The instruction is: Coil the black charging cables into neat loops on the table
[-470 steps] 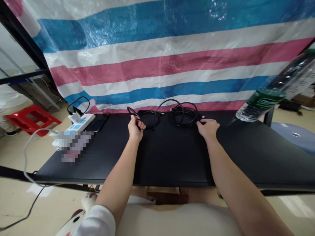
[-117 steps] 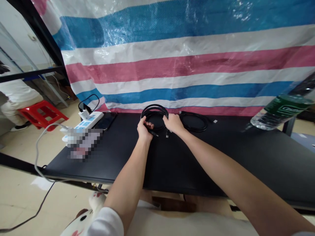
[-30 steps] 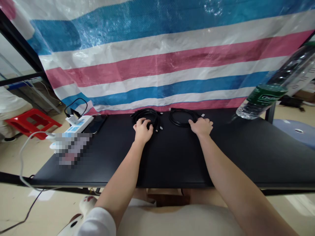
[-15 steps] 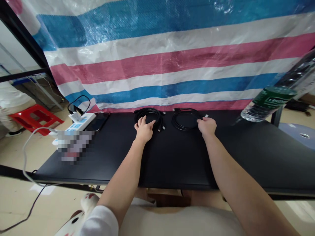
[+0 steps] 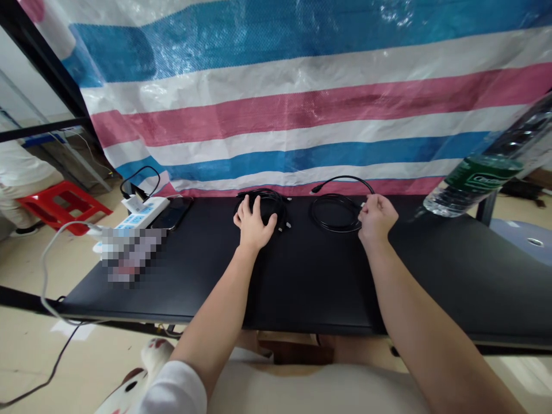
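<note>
Two coiled black cables lie at the far side of a black table [image 5: 302, 276]. My left hand [image 5: 252, 221] rests flat with fingers spread on the left coil [image 5: 278, 207]. My right hand [image 5: 376, 219] is closed in a pinch on the right edge of the right coil [image 5: 334, 214]. One strand of that right cable [image 5: 345, 179] arches up off the table, its plug end hanging free above the coil.
A white power strip [image 5: 138, 214] with a plugged charger and a dark phone [image 5: 175, 211] sit at the table's left end. A clear bottle with a green label [image 5: 483, 178] looms at the right. A striped tarp [image 5: 302, 103] hangs behind. A red stool [image 5: 56, 207] stands on the floor at left.
My right hand has closed on the right cable and lifted a strand up off the coil. My left hand has spread flatter over the left coil.
</note>
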`<state>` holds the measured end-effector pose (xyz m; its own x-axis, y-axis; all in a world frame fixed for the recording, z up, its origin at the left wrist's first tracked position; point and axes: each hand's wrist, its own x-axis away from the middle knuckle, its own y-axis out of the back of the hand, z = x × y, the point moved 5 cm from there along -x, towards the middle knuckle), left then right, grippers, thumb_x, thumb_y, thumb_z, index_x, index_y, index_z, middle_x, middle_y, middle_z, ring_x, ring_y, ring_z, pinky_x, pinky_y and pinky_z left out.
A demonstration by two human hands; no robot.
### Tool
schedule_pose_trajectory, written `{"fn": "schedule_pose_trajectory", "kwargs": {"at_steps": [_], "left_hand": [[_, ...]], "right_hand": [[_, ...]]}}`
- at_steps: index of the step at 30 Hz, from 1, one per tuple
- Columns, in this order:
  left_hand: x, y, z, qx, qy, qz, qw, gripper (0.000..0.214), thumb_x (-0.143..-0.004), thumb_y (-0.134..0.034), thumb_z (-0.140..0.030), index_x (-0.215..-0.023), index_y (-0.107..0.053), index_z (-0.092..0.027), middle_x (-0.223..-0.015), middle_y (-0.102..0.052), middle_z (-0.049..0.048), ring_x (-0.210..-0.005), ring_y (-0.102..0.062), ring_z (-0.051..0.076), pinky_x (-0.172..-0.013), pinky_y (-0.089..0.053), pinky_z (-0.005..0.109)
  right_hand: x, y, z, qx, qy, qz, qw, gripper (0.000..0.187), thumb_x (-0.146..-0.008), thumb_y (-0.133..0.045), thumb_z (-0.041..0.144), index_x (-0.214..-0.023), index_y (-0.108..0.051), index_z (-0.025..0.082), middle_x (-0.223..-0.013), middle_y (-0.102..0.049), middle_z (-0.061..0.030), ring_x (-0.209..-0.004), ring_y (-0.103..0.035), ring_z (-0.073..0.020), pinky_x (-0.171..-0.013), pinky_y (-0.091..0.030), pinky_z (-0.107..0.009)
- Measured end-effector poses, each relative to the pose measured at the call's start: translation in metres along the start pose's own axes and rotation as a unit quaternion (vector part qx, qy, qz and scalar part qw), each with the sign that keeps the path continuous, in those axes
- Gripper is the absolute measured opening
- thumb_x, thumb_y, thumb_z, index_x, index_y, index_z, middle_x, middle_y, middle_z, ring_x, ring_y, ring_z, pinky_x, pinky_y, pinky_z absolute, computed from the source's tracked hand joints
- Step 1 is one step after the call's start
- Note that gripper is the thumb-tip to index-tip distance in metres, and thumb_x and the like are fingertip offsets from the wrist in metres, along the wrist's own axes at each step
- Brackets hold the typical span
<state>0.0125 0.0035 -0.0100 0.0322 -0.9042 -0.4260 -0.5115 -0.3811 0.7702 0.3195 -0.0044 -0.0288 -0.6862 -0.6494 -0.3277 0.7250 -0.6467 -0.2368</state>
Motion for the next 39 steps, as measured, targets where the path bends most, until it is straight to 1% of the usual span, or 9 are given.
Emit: {"fn": "schedule_pose_trajectory", "kwargs": {"at_steps": [4, 10, 17, 21, 24, 30, 34, 36, 39], "left_hand": [[0.003, -0.001, -0.002, 0.046, -0.044, -0.035, 0.997, 0.066, -0.079, -0.057, -0.054, -0.138, -0.051, -0.023, -0.146, -0.045, 0.0170, -0.134, -0.036, 0.037, -0.104, -0.030, 0.057], [0.011, -0.009, -0.023, 0.092, -0.155, 0.039, 0.983, 0.047, -0.082, -0.060, -0.053, -0.121, -0.065, -0.029, -0.116, -0.066, 0.0099, -0.115, -0.050, 0.028, -0.097, -0.033, 0.048], [0.013, -0.013, -0.027, 0.117, -0.165, 0.058, 0.978, 0.041, -0.087, -0.058, -0.043, -0.124, -0.062, -0.026, -0.102, -0.070, 0.0070, -0.103, -0.057, 0.022, -0.091, -0.035, 0.041], [0.010, -0.013, -0.027, 0.160, -0.154, 0.054, 0.974, 0.026, -0.089, -0.053, -0.033, -0.107, -0.067, -0.022, -0.097, -0.071, 0.0078, -0.096, -0.061, 0.021, -0.089, -0.038, 0.039], [0.006, -0.007, -0.021, 0.261, -0.098, 0.017, 0.960, 0.016, -0.086, -0.053, -0.028, -0.089, -0.067, -0.021, -0.086, -0.069, 0.0064, -0.084, -0.061, 0.020, -0.082, -0.043, 0.035], [0.000, 0.004, -0.003, 0.514, 0.049, -0.066, 0.854, 0.029, -0.076, -0.060, -0.028, -0.053, -0.044, -0.021, -0.050, -0.040, -0.0049, -0.052, -0.040, 0.010, -0.056, -0.035, 0.024], [-0.006, 0.002, 0.004, 0.654, 0.144, -0.061, 0.740, 0.043, -0.083, -0.048, -0.032, -0.046, -0.029, -0.022, -0.045, -0.025, -0.0059, -0.041, -0.027, 0.008, -0.045, -0.028, 0.023], [-0.008, 0.002, 0.007, 0.698, 0.177, -0.049, 0.693, 0.048, -0.087, -0.043, -0.038, -0.045, -0.025, -0.022, -0.044, -0.020, -0.0066, -0.038, -0.022, 0.008, -0.041, -0.025, 0.023], [-0.009, 0.008, 0.010, 0.732, 0.184, -0.036, 0.655, 0.055, -0.089, -0.038, -0.049, -0.044, -0.023, -0.022, -0.042, -0.015, -0.0075, -0.036, -0.019, 0.007, -0.041, -0.028, 0.023]], "right_hand": [[0.014, -0.013, 0.019, -0.063, 0.014, 0.048, 0.997, 0.035, -0.068, -0.073, 0.052, -0.070, -0.057, 0.021, -0.046, -0.035, 0.0091, -0.038, -0.031, -0.0059, -0.035, -0.023, -0.020], [0.028, -0.032, 0.025, -0.095, -0.043, 0.187, 0.977, 0.042, -0.057, -0.081, 0.054, -0.066, -0.059, 0.020, -0.043, -0.033, 0.0089, -0.038, -0.031, -0.0058, -0.036, -0.022, -0.021], [0.040, -0.043, 0.036, -0.129, -0.079, 0.294, 0.944, 0.039, -0.057, -0.084, 0.049, -0.064, -0.059, 0.021, -0.043, -0.031, 0.0088, -0.041, -0.033, -0.0075, -0.041, -0.027, -0.023], [0.042, -0.042, 0.035, -0.119, -0.119, 0.305, 0.937, 0.031, -0.063, -0.078, 0.047, -0.068, -0.061, 0.022, -0.047, -0.037, 0.0059, -0.046, -0.040, -0.0112, -0.045, -0.031, -0.025], [0.031, -0.029, 0.030, -0.096, -0.144, 0.239, 0.956, 0.038, -0.076, -0.056, 0.060, -0.068, -0.060, 0.023, -0.056, -0.049, -0.0007, -0.053, -0.050, -0.0165, -0.046, -0.035, -0.028], [-0.011, 0.024, 0.010, -0.087, -0.119, 0.002, 0.989, 0.022, -0.076, -0.050, 0.042, -0.064, -0.048, 0.024, -0.054, -0.043, 0.0021, -0.050, -0.048, -0.0144, -0.041, -0.034, -0.025], [-0.018, 0.044, -0.004, 0.099, -0.130, -0.118, 0.979, 0.009, -0.067, -0.055, 0.026, -0.062, -0.047, 0.024, -0.053, -0.044, 0.0038, -0.052, -0.048, -0.0154, -0.047, -0.040, -0.028], [-0.017, 0.043, -0.003, 0.188, -0.097, -0.136, 0.968, 0.010, -0.060, -0.059, 0.018, -0.065, -0.052, 0.023, -0.059, -0.051, 0.0027, -0.063, -0.055, -0.0182, -0.062, -0.049, -0.034], [-0.015, 0.026, -0.002, 0.284, -0.002, -0.036, 0.958, 0.021, -0.053, -0.066, 0.014, -0.071, -0.058, 0.021, -0.080, -0.064, -0.0034, -0.093, -0.059, -0.0255, -0.086, -0.048, -0.043]]}}
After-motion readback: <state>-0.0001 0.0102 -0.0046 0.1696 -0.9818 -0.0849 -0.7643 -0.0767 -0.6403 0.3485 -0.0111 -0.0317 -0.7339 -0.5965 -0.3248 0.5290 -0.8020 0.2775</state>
